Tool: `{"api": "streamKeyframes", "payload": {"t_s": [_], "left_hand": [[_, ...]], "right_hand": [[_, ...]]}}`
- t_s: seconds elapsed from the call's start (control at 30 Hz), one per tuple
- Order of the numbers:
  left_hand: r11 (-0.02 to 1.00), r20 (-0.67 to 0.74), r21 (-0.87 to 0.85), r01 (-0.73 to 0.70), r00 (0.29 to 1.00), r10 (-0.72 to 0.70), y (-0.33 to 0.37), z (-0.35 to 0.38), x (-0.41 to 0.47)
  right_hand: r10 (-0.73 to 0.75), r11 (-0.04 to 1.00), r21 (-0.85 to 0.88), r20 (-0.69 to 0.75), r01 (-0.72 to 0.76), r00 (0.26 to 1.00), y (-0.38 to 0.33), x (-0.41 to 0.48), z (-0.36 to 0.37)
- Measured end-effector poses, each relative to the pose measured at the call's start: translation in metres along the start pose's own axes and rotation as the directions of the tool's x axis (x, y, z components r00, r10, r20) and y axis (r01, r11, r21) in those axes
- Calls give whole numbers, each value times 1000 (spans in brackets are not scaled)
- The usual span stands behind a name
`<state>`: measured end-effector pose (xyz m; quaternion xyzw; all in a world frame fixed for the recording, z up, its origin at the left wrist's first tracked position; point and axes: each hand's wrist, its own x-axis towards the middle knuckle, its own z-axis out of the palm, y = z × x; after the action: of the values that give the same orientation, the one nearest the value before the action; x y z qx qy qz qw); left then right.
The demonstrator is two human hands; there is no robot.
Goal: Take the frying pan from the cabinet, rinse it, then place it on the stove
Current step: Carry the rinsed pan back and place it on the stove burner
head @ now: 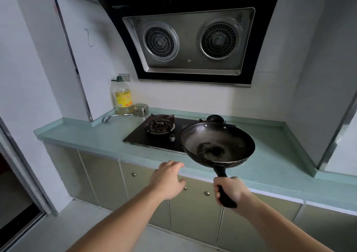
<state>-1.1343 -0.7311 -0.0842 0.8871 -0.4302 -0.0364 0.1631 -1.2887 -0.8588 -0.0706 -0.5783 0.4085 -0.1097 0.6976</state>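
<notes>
On green countertop [83, 133], black stove [139, 138]

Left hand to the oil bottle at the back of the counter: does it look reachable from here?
Probably yes. The left hand is open and holds nothing, the counter between it and the oil bottle looks bare, and the pan is held off to the right.

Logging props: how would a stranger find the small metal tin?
Under the black range hood runs a pale green countertop. At its back left, beside the tall yellow-labelled oil bottle, sits the squat round steel lidded tin, shorter and shiny.
</notes>
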Motion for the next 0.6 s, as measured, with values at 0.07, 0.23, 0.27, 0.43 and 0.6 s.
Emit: {"api": "streamKeyframes", "payload": {"t_s": [0.07,0.23,0.27,0.43,0.6], "left_hand": [[1000,-2,6,21,1000,-21,-5,-2,26],[998,5,39,50,999,-50,-15,-6,89],[998,2,36,53,999,-53,-16,-5,101],[999,41,44,27,999,-29,-22,2,149],[1000,25,20,-14,1000,14,-44,-5,191]], "right_hand": [[6,1000,6,15,-6,1000,-13,31,3],[20,1000,2,63,-20,998,-46,95,1],[18,1000,6,65,-19,998,-52,105,0],[13,1000,-26,66,-12,998,-75,142,3],[6,1000,-15,96,-5,995,-98,172,22]]}}
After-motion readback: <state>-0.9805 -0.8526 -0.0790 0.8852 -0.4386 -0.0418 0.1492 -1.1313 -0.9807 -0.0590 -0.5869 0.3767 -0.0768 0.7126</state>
